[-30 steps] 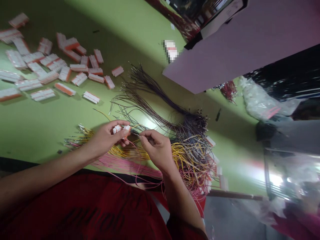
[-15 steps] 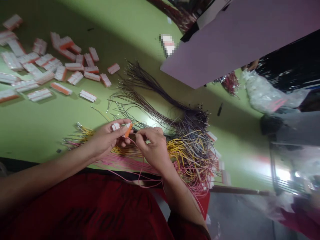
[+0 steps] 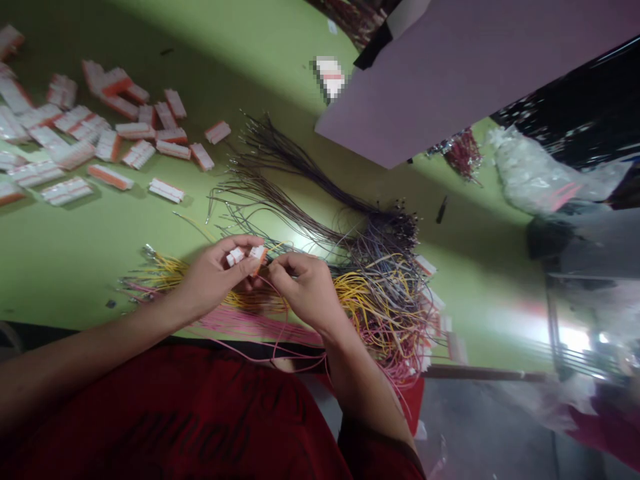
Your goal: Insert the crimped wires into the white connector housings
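Observation:
My left hand [image 3: 215, 270] is closed around a white and orange connector housing [image 3: 259, 253], its orange side turned toward my right hand. A pink wire [image 3: 273, 288] runs out of that housing. My right hand [image 3: 305, 283] pinches thumb and forefinger close beside the housing, on what looks like a thin wire whose end is hidden by the fingers. Below and between the hands lie bundles of yellow wires [image 3: 353, 293] and pink wires [image 3: 245, 325]. Dark wires [image 3: 320, 177] with metal tips fan out just beyond.
Many loose connector housings [image 3: 107, 177] are scattered over the green table [image 3: 165, 280] at the left. A purple panel [image 3: 425, 80] juts in from the upper right. Clear plastic bags [image 3: 530, 167] lie at the right, near a small black object [image 3: 441, 209].
The view has shifted slightly, so the scattered housings sit further left. My right fingers have come a little closer to the housing in my left hand.

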Available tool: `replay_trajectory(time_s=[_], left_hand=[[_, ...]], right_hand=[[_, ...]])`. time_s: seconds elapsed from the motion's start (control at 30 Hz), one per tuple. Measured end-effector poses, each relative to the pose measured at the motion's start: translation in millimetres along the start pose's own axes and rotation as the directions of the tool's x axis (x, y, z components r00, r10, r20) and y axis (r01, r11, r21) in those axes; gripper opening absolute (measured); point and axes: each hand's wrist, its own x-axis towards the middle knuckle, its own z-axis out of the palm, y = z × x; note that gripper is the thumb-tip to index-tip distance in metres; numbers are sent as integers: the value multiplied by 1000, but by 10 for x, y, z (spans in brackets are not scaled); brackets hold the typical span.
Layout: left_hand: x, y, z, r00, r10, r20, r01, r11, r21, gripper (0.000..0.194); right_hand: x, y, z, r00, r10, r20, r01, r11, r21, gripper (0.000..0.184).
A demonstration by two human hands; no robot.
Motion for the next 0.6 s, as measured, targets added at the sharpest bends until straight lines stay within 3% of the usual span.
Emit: replay_trajectory(time_s=[0.1,0.2,0.37,0.6], left_hand=[[-15,35,33,994,107,-15,-103,980,167,34],[-17,61,62,990,139,-19,-131,964,230,33],[-1,45,85,996,88,-15,-85,985,148,36],[-3,38,91,999,39,-27,-38,998,42,40]], right_hand=[[-2,-8,-15,999,31,10,-32,998,45,23],[-8,-10,1,1000,23,-5,-23,999,36,24],[-47,-2,39,999,-29,-40,28,999,-35,28],[-99,45,-4,993,-17,-116,18,1000,3,14]])
